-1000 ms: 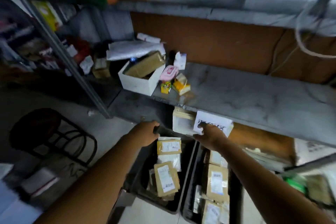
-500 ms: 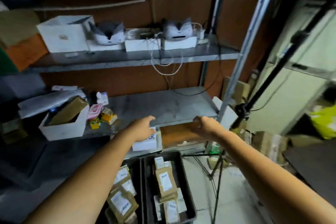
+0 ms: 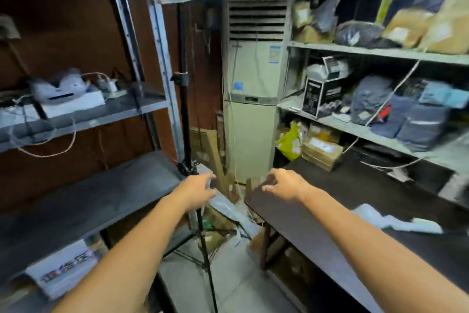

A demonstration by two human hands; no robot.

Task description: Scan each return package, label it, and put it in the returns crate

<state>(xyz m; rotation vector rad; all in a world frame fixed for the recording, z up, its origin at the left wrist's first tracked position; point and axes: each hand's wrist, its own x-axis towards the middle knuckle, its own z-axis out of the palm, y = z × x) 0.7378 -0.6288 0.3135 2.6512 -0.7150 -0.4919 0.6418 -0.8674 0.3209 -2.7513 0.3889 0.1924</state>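
Note:
My left hand and my right hand reach forward in the air, side by side, fingers loosely curled and holding nothing. The left hand is over the corner of the grey metal shelf, next to a black stand pole. The right hand hovers above the near corner of a dark table. Brown parcels lie at the table's far end. No crate is in view. A white label printer sits on the upper left shelf.
A tall white air-conditioner unit stands straight ahead. Right-hand shelves hold several bagged parcels and a black box. A crumpled white plastic piece lies on the table. Cardboard and bags fill the floor gap between shelf and table.
My view has swung right, away from the crates and the left shelf toward the dark table. The right hand let go of the white package. Both hands now hang free in the air.

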